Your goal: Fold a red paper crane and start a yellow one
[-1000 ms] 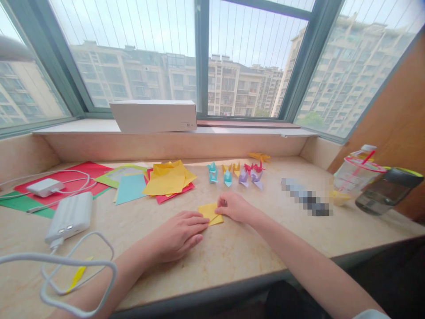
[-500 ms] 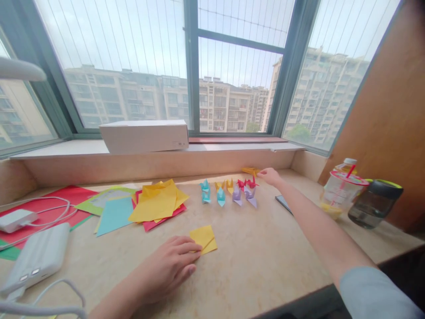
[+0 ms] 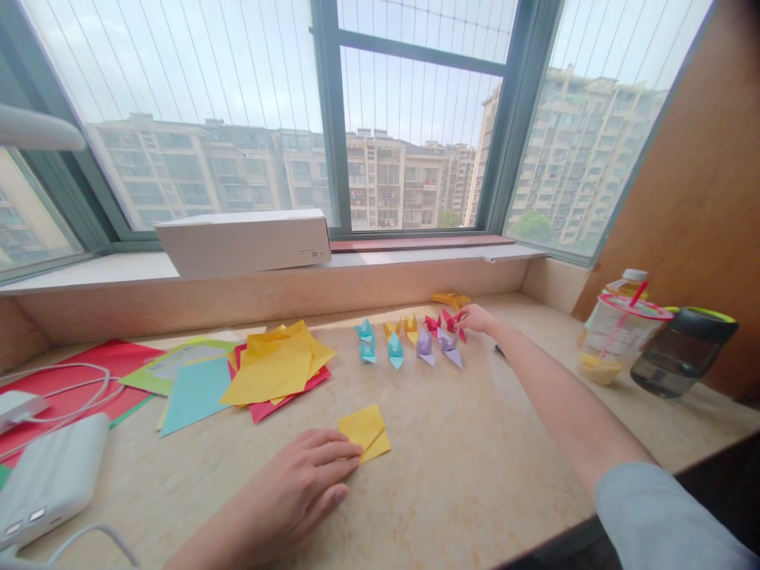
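My left hand point(image 3: 309, 484) lies on the table, fingers stretched out, their tips resting on the left edge of a folded yellow paper square point(image 3: 366, 432). Farther off, my right hand point(image 3: 476, 318) has its fingertips pinched at a red paper crane point(image 3: 452, 321). Beside that crane are another red crane point(image 3: 433, 324) and small yellow folded cranes point(image 3: 409, 328). In front stand light-blue cranes point(image 3: 395, 350) and purple cranes point(image 3: 450, 347). Behind my right fingers lies an orange-yellow folded paper piece point(image 3: 452, 300), close to the back wall.
Yellow paper sheets point(image 3: 276, 360) lie over red ones at left, near a blue sheet point(image 3: 199, 393). A white power bank point(image 3: 56, 475) and cables sit farther left. A lidded cup point(image 3: 617, 340) and dark bottle point(image 3: 682, 356) stand right. A white box point(image 3: 243, 244) rests on the sill.
My right hand has moved from the orange-yellow folded piece toward me to the red crane. My left hand stays on the yellow square. The view has shifted slightly.
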`<act>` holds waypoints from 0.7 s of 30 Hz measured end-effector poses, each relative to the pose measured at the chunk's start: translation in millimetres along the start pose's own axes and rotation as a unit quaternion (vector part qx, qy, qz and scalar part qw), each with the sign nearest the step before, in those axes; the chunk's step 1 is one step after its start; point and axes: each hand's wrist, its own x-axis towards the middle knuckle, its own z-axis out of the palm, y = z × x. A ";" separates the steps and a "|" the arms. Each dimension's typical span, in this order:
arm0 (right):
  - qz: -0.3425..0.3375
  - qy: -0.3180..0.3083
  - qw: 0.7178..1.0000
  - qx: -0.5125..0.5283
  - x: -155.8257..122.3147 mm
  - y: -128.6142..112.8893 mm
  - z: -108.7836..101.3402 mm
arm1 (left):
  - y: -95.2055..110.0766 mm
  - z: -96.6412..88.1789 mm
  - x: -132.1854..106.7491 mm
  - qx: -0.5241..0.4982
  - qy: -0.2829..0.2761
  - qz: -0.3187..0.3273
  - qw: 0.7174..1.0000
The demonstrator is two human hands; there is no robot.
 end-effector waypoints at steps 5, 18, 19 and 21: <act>-0.008 -0.016 1.000 -0.015 0.6 -1.8 -3.5 | 1.2 -0.7 -0.1 0.011 -0.018 -0.005 1.000; -0.029 -0.031 0.997 -0.069 -4.5 -3.9 -17.3 | 1.0 -0.1 -2.2 0.000 0.002 -0.005 1.000; -0.029 -0.032 0.996 -0.074 -5.7 -3.8 -18.5 | 1.0 0.0 -2.3 0.003 -0.003 -0.008 1.000; -0.029 -0.033 0.996 -0.083 -8.4 -3.4 -21.0 | 1.0 0.2 -2.1 0.008 -0.010 -0.010 1.000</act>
